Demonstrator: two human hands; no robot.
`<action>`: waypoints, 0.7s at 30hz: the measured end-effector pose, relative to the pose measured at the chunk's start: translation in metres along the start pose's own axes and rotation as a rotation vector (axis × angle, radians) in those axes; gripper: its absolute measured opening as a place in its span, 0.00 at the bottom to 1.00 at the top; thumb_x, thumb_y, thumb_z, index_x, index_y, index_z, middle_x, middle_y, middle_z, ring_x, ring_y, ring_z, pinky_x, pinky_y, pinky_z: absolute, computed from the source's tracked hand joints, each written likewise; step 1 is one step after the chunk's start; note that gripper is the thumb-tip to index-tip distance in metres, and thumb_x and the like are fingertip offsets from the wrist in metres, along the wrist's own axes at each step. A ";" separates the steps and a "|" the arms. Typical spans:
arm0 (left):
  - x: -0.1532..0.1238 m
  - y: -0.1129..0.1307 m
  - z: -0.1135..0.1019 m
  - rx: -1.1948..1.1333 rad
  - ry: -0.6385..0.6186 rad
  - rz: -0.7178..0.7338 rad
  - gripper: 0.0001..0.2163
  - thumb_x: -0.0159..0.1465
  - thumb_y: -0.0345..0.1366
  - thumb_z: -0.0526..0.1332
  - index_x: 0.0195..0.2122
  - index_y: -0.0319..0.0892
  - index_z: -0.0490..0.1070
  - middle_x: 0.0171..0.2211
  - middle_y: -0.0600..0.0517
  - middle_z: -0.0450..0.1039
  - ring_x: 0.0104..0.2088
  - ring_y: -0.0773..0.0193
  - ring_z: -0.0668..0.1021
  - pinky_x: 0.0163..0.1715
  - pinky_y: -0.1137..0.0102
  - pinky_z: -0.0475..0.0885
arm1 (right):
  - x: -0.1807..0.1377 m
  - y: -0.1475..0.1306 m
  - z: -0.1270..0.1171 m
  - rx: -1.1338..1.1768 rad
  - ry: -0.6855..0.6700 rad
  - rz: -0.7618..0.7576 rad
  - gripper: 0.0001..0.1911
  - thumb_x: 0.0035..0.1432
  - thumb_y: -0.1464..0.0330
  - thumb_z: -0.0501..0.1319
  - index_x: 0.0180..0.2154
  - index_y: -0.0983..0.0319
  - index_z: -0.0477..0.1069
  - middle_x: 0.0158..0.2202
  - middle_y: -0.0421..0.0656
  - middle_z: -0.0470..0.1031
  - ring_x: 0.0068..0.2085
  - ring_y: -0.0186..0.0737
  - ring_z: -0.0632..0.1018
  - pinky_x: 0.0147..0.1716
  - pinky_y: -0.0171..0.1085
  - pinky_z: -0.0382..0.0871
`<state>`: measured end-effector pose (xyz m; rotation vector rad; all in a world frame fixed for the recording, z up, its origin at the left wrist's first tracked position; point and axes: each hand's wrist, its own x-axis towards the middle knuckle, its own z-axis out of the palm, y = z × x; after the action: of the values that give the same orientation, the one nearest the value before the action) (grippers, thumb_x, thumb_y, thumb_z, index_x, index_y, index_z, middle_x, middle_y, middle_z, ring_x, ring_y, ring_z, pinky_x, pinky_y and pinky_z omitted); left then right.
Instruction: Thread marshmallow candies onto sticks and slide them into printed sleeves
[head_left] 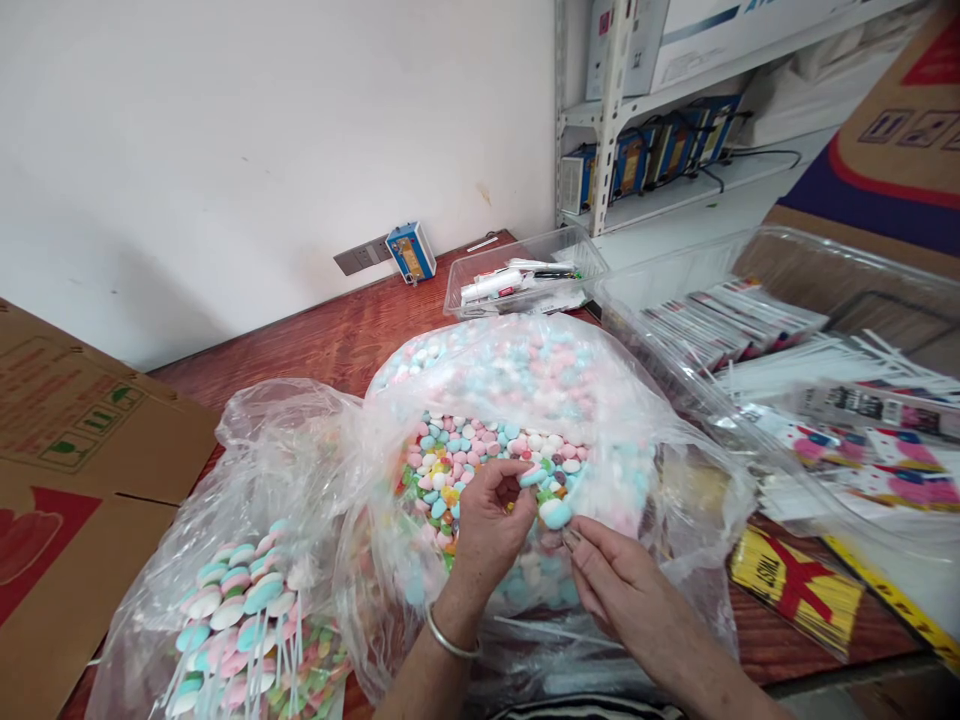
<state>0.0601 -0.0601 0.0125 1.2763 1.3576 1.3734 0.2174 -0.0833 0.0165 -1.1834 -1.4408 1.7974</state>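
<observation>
My left hand, with a bangle on its wrist, pinches a pink and blue marshmallow between thumb and fingertips. My right hand is closed at the edge of a blue and white marshmallow; whether a stick is in its fingers I cannot tell. Both hands hover over a big clear plastic bag full of pink, blue and white marshmallows and colourful gummy candies. To the left, another clear bag holds marshmallows on white sticks.
Cardboard boxes flank the table on both sides. Behind the bag stands a clear tray with tubes. A larger clear bin at right holds packets and white sticks. A yellow packet lies near the right edge. Shelving stands behind.
</observation>
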 end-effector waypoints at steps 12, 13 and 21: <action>-0.012 0.002 -0.004 -0.037 -0.041 -0.022 0.17 0.66 0.38 0.58 0.56 0.48 0.68 0.45 0.47 0.75 0.39 0.62 0.80 0.42 0.67 0.75 | 0.017 0.002 -0.010 -0.146 0.177 -0.152 0.16 0.64 0.55 0.51 0.30 0.58 0.64 0.22 0.34 0.60 0.23 0.34 0.63 0.22 0.31 0.57; -0.012 0.001 -0.007 -0.060 -0.003 -0.061 0.20 0.66 0.39 0.57 0.59 0.49 0.64 0.47 0.47 0.75 0.39 0.62 0.80 0.42 0.65 0.75 | 0.018 0.003 -0.013 -0.163 0.202 -0.169 0.17 0.65 0.55 0.51 0.30 0.59 0.65 0.22 0.34 0.61 0.24 0.34 0.64 0.23 0.31 0.58; -0.006 0.014 0.000 -0.586 0.084 -0.305 0.19 0.63 0.49 0.61 0.49 0.42 0.72 0.44 0.46 0.75 0.45 0.57 0.78 0.47 0.62 0.73 | 0.012 0.001 -0.008 -0.526 0.192 -0.292 0.17 0.66 0.63 0.50 0.28 0.60 0.69 0.25 0.38 0.72 0.29 0.37 0.73 0.29 0.32 0.64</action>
<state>0.0627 -0.0672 0.0255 0.6034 1.0352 1.4669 0.2195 -0.0699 0.0117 -1.2654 -1.9163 1.1079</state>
